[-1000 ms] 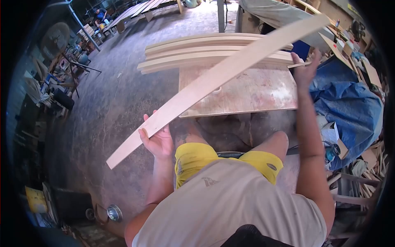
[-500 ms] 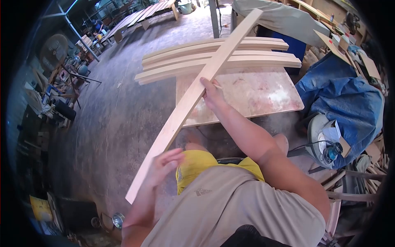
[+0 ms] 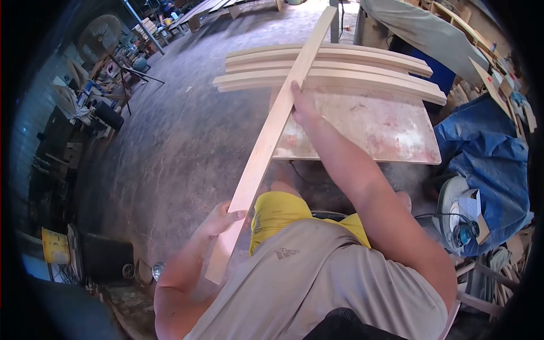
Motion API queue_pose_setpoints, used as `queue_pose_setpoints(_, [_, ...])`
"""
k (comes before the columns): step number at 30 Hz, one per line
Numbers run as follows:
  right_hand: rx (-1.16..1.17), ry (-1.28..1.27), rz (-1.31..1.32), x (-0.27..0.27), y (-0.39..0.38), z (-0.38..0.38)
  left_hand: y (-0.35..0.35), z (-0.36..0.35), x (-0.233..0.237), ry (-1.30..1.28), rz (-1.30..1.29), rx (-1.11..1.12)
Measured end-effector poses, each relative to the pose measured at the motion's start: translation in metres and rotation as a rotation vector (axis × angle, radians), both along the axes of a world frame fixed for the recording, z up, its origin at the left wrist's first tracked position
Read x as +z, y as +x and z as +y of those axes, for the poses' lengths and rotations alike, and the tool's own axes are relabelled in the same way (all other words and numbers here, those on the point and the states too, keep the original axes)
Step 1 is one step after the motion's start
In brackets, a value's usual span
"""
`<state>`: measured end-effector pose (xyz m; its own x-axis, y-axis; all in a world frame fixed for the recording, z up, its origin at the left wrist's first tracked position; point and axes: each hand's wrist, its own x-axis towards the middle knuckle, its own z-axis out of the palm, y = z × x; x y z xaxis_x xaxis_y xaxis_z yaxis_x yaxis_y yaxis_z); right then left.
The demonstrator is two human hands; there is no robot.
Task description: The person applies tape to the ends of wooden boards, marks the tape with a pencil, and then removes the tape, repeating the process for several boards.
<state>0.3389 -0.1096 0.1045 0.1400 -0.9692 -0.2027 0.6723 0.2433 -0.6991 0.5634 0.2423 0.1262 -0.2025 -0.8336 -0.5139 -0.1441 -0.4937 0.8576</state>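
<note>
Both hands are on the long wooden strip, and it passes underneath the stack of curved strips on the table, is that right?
Not quite. The head view shows the long strip crossing over the stack of curved strips on the table, not underneath. The left hand and right hand are both on it.

Long slat across both hands, worktable ahead.
The long slat ran from the left hand, which gripped it near its close end, past the right hand set against its right edge, and over the stack of curved slats beyond that hand. The stack lay on the worktable, which spread right of the right hand. A tarp heap sat further right.
</note>
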Motion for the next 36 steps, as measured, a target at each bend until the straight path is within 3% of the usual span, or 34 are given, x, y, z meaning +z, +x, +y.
queue_pose_setpoints(6, [-0.035,0.08,-0.036,-0.041,0.047,0.067,-0.022,-0.045,-0.004,-0.054,0.068,0.088])
queue_pose_setpoints(20, [0.086,0.008,0.062,-0.022,0.023,0.017,-0.056,-0.137,0.015,-0.031,0.115,0.127])
queue_pose_setpoints(36, [0.123,0.008,0.028,-0.029,0.005,0.013,-0.104,-0.175,0.019,-0.039,0.165,0.202])
